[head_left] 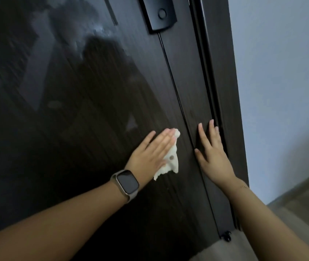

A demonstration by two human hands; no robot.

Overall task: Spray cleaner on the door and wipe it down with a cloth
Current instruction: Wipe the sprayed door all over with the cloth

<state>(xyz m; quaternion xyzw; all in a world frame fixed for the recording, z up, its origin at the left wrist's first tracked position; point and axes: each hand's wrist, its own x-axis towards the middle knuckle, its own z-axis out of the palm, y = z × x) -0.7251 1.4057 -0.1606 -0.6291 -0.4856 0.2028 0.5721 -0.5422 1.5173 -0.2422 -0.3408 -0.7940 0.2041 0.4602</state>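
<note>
Pressing white cloth (pixel 170 159) flat on dark door (pixel 74 119) — left hand (pixel 149 153), fingers straight, cloth under palm. Right hand (pixel 213 153) flat on door edge, fingers spread — holds nothing. No readable writing. Watch (pixel 127 182) on left wrist.

On my wrist sits a square-faced smartwatch with a dark blank screen and a greyish metal-toned band (pixel 127 184), its face turned up toward me. To my right stands a plain pale blue-grey painted wall (pixel 281 72), smooth and bare. Along its foot runs a light wood-toned baseboard strip (pixel 289 183), slanting down across the lower right corner. Below that lies the pale greyish wood-grain floor (pixel 300 219), which reaches leftward along the bottom of my view. A small black metal catch (pixel 226 236) sits just above the floor.
</note>
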